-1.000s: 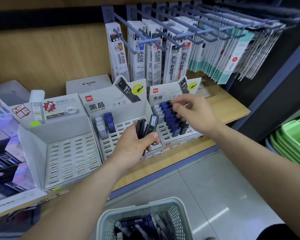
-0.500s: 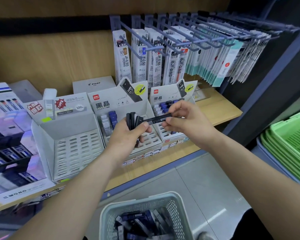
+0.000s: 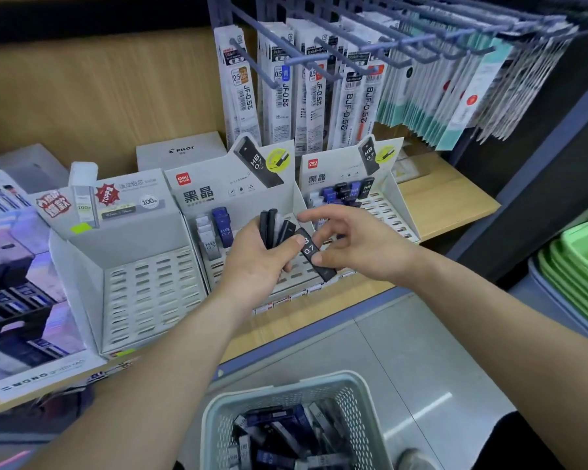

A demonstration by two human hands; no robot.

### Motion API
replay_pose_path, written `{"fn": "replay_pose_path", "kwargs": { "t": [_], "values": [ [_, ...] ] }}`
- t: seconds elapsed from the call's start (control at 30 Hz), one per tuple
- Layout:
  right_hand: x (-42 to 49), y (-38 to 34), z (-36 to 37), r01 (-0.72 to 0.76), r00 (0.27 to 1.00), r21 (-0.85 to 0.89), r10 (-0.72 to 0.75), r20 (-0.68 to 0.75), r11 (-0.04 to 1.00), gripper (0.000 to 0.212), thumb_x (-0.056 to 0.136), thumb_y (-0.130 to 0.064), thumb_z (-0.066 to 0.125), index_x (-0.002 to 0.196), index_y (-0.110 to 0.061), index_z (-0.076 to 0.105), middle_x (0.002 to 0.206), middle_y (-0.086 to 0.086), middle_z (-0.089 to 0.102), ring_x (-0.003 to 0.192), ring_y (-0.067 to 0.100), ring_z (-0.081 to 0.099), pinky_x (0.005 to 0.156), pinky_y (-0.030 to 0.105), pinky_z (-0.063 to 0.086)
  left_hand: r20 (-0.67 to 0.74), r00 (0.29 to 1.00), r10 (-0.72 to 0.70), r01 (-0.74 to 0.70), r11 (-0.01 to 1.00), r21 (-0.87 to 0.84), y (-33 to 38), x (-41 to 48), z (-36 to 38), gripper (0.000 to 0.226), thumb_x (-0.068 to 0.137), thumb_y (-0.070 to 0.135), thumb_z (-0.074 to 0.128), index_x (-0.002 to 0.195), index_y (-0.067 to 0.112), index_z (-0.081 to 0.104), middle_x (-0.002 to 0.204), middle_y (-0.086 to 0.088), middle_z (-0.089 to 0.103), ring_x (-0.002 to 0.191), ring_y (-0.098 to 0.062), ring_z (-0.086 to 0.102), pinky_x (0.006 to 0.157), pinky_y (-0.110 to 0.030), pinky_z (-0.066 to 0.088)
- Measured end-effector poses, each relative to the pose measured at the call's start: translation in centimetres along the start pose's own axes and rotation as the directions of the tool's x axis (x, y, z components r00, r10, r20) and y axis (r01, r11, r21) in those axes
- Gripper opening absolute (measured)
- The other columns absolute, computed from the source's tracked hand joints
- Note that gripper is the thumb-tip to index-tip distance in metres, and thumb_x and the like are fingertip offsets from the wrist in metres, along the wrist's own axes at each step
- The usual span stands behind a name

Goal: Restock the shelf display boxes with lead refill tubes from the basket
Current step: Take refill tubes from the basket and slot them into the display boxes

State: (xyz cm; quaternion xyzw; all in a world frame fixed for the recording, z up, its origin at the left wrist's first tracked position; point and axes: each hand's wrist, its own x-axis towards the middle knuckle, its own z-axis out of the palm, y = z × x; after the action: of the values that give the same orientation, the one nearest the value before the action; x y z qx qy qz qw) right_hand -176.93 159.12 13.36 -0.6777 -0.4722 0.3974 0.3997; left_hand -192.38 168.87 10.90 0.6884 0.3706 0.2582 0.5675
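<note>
My left hand [image 3: 252, 266] grips a bunch of black lead refill tubes [image 3: 270, 227] in front of the middle display box [image 3: 218, 195]. My right hand [image 3: 360, 245] pinches one black tube marked HB 0.7 [image 3: 314, 257], tilted, right beside that bunch. The middle box holds a few white and blue tubes [image 3: 218, 228] at its left. The right display box [image 3: 387, 201] has blue and black tubes [image 3: 347, 193] at its back. The grey basket [image 3: 357, 385] below holds several more tubes [image 3: 279, 435].
A left display box [image 3: 150, 293] with bare slots stands on the wooden shelf [image 3: 448, 201]. Refill packs [image 3: 286, 93] hang on blue hooks above. Pen boxes [image 3: 14, 300] lie at far left. Green baskets [image 3: 577, 266] are stacked at right, over a grey floor.
My right hand came back from the right box to the bunch, took one black tube and has now turned it from level to tilted. The camera moved closer.
</note>
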Motion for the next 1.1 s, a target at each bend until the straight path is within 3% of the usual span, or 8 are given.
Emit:
{"fn": "replay_pose_path", "kwargs": {
  "t": [0.1,0.17,0.27,0.4,0.5,0.6,0.73,1.1],
  "values": [
    [-0.3,0.3,-1.9,0.015,0.998,-0.001,-0.015,-0.060,1.000,0.048,0.090,0.003,0.066,0.127,-0.029,0.063,0.090,0.004,0.058,0.071,0.014,0.065,0.071,0.031,0.057,0.019,1.000,-0.017,0.017,1.000,-0.002,-0.2,0.2,0.3,0.014,0.092,0.019,0.069,0.096,0.008,0.062,0.069,-0.004,0.063,0.055,-0.013,0.054,0.051,-0.028,0.044],
    [-0.3,1.2,-3.8,0.019,0.979,0.023,-0.013,-0.205,1.000,0.037,0.092,0.000,0.066,0.117,-0.027,0.067,0.092,0.011,0.060,0.081,0.024,0.068,0.076,0.038,0.062,0.034,0.999,-0.040,0.040,0.999,-0.016,-0.2,0.2,0.5,0.016,0.093,0.019,0.068,0.098,0.005,0.062,0.073,-0.003,0.067,0.056,-0.012,0.055,0.052,-0.030,0.045],
    [0.4,3.1,-6.7,-0.003,0.888,-0.021,-0.007,-0.460,1.000,0.020,0.093,-0.009,0.068,0.101,-0.027,0.069,0.102,0.019,0.065,0.082,0.025,0.070,0.076,0.041,0.063,0.072,0.995,-0.074,0.074,0.997,-0.009,-0.4,0.3,0.8,0.013,0.094,0.021,0.067,0.095,0.008,0.063,0.070,0.003,0.066,0.058,-0.011,0.056,0.054,-0.030,0.046],
    [2.1,4.4,-9.7,-0.022,0.778,-0.091,-0.041,-0.627,0.996,0.014,0.091,-0.010,0.071,0.096,-0.023,0.069,0.089,0.005,0.069,0.074,0.020,0.066,0.075,0.049,0.061,0.088,0.992,-0.096,0.097,0.995,-0.014,-0.7,0.4,1.1,0.011,0.094,0.023,0.067,0.092,0.013,0.063,0.072,0.003,0.067,0.058,-0.011,0.056,0.055,-0.027,0.047],
    [3.4,4.8,-10.5,-0.031,0.769,-0.161,-0.079,-0.634,0.986,0.018,0.088,-0.011,0.073,0.089,-0.028,0.067,0.090,0.004,0.071,0.079,0.022,0.070,0.078,0.049,0.060,0.095,0.991,-0.095,0.094,0.996,0.010,-0.9,0.4,1.1,0.014,0.094,0.026,0.068,0.096,0.013,0.064,0.073,0.004,0.068,0.059,-0.011,0.057,0.057,-0.028,0.049],
    [4.6,5.5,-10.2,-0.068,0.793,-0.282,-0.120,-0.597,0.957,0.018,0.088,-0.013,0.073,0.088,-0.030,0.066,0.091,-0.004,0.070,0.080,0.010,0.066,0.084,0.038,0.057,0.095,0.990,-0.102,0.101,0.995,0.019,-0.9,0.4,1.0,0.016,0.093,0.027,0.068,0.098,0.012,0.064,0.074,0.004,0.069,0.059,-0.011,0.057,0.057,-0.028,0.049],
    [5.3,6.4,-9.9,-0.112,0.778,-0.364,-0.146,-0.611,0.925,0.015,0.091,-0.010,0.070,0.094,-0.024,0.067,0.093,-0.003,0.067,0.074,-0.002,0.058,0.069,0.016,0.046,0.085,0.989,-0.122,0.122,0.993,0.010,-1.0,0.3,0.5,0.015,0.093,0.025,0.069,0.098,0.012,0.064,0.080,-0.004,0.071,0.059,-0.012,0.056,0.056,-0.027,0.050],
    [5.5,6.7,-9.3,-0.125,0.811,-0.523,-0.217,-0.544,0.843,0.017,0.096,-0.007,0.062,0.108,-0.012,0.073,0.097,0.004,0.070,0.086,0.017,0.065,0.083,0.027,0.050,0.111,0.985,-0.131,0.132,0.991,-0.009,-0.8,0.0,0.4,0.012,0.094,0.022,0.068,0.098,0.011,0.064,0.076,0.000,0.070,0.059,-0.012,0.056,0.053,-0.024,0.049]
  ]
}}
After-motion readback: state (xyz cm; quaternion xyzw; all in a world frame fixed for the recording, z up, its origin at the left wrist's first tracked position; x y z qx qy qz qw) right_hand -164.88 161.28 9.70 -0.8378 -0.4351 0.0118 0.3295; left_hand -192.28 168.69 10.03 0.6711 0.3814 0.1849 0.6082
